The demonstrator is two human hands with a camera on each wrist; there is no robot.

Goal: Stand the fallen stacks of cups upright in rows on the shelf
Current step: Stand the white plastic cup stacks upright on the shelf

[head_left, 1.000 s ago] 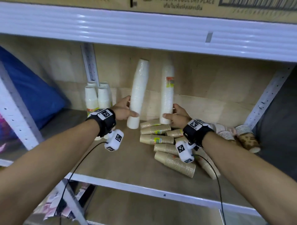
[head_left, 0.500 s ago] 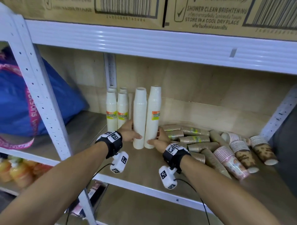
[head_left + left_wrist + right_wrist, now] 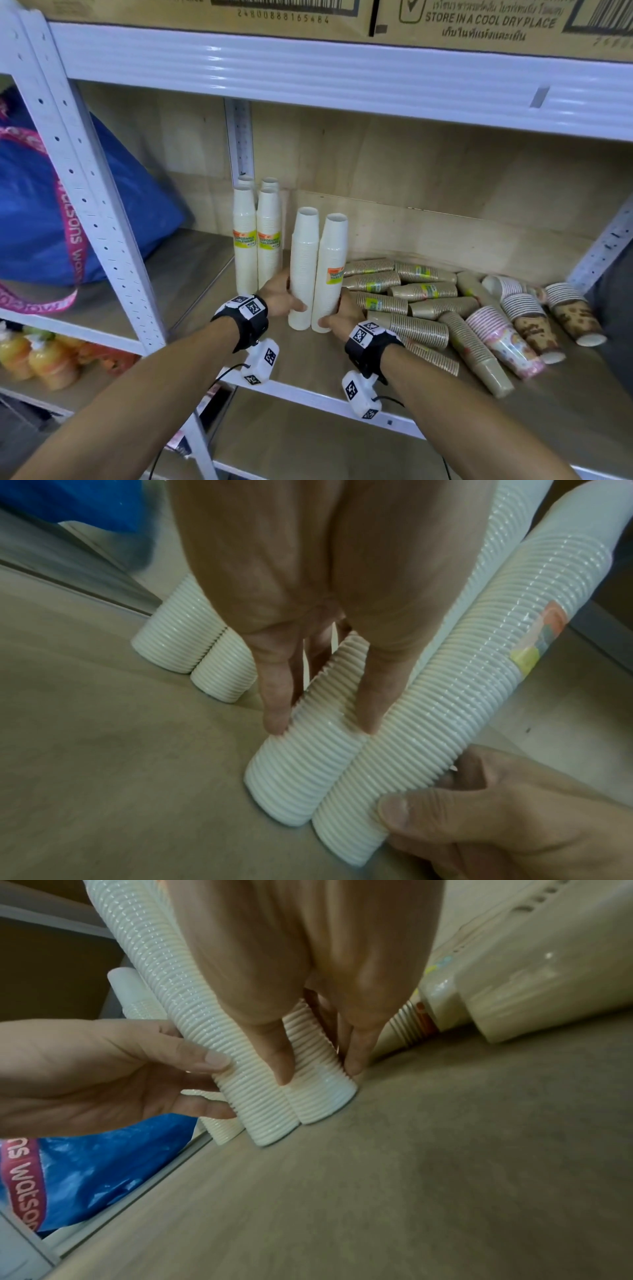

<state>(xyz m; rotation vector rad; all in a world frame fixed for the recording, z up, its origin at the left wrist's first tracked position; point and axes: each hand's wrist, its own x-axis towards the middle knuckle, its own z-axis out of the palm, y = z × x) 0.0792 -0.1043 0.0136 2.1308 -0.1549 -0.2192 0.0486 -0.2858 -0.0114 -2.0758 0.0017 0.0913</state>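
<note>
Two tall white cup stacks stand upright and touching on the wooden shelf (image 3: pixel 308 373). My left hand (image 3: pixel 281 298) grips the left stack (image 3: pixel 303 267) near its base. My right hand (image 3: pixel 337 317) grips the right stack (image 3: pixel 331 274), which bears an orange label. In the left wrist view my left hand (image 3: pixel 322 725) pinches the left stack (image 3: pixel 308 767) beside the right stack (image 3: pixel 452 704). In the right wrist view my right hand (image 3: pixel 318 1070) pinches the right stack (image 3: pixel 320 1093), and my left hand (image 3: pixel 113 1069) holds the left stack (image 3: pixel 192 1010). Fallen brown stacks (image 3: pixel 397 303) lie just to the right.
Several shorter white stacks (image 3: pixel 245 240) stand at the back left beside a white upright post (image 3: pixel 102 212). Pink-patterned stacks (image 3: pixel 503 335) and brown-spotted stacks (image 3: pixel 575 315) lie at the far right. A blue bag (image 3: pixel 30 212) fills the neighbouring bay. Cardboard boxes (image 3: pixel 479 20) sit on the shelf above.
The two white stacks were apart, the left one tilted. They have since come together upright, moved left towards the standing white stacks, and both hands still hold them.
</note>
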